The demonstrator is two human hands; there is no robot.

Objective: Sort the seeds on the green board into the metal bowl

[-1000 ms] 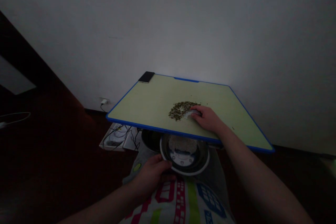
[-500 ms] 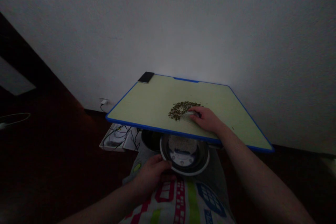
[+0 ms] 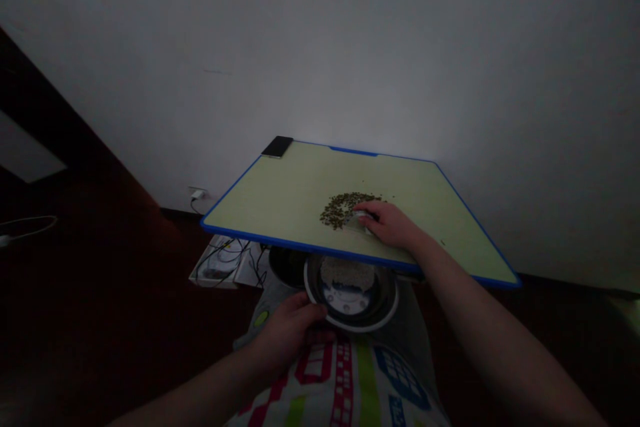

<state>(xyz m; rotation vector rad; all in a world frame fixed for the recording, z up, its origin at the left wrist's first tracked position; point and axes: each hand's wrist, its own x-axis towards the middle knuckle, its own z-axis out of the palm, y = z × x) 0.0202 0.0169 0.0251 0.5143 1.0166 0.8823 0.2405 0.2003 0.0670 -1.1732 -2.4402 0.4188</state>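
Note:
A scatter of small brown grains or seeds [image 3: 334, 209] lies on the pale yellow-green tabletop [image 3: 250, 203]. At its right side my right hand [image 3: 393, 221] is closed round a small see-through piece [image 3: 357, 217], whose lower edge is by the grains; its exact kind is hard to make out in the dim light. Below the table's front edge, a round metal bowl [image 3: 387, 317] rests on my lap. My left hand [image 3: 295, 321] grips its near left rim, thumb on top. Pale fine material [image 3: 345, 273] lies inside the bowl.
A black phone or tablet [image 3: 277, 147] lies at the table's back left corner. Beside the bowl is a dark container [image 3: 287, 267], partly under the table. A white box with cables [image 3: 217, 260] sits lower left. A wall [image 3: 320, 47] stands behind the table.
My right hand has shifted slightly left and away from me with the see-through piece, which now sits at a different tilt. My left hand and the bowl hold still.

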